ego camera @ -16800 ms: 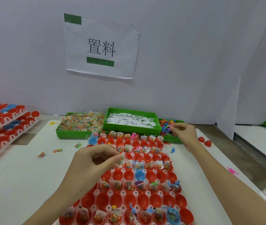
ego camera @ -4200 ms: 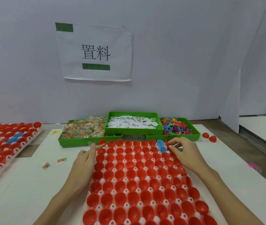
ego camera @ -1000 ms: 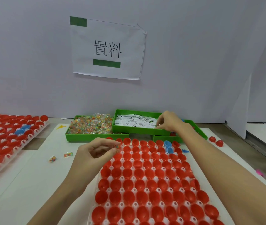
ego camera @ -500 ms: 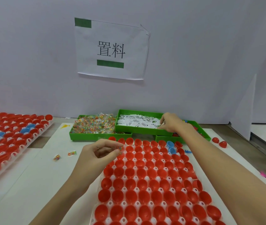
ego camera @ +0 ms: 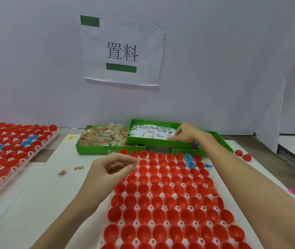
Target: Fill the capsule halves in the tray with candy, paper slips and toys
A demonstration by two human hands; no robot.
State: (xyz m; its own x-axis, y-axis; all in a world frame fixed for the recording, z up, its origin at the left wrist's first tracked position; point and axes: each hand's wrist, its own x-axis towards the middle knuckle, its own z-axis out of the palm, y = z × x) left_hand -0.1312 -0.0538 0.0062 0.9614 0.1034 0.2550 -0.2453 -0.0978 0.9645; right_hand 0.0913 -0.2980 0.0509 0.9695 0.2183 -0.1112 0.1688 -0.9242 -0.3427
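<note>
Pinching a small clear packet of coloured candy (ego camera: 134, 163), the left hand (ego camera: 113, 169) hovers over the far-left corner of the white plastic tray (ego camera: 118, 243) of red capsule halves (ego camera: 158, 200). The right hand (ego camera: 188, 133) reaches into the green bin of white paper slips (ego camera: 150, 132), fingertips pressing them. Every visible half looks empty, so filling has barely begun.

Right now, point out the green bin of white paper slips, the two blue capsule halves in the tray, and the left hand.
Green bin of white paper slips (ego camera: 158, 144): head view, front wall.
Blue capsule halves (ego camera: 188, 157): head view, rim of the farther one.
Left hand (ego camera: 113, 167): head view, curled fingers pinching a candy packet.
</note>
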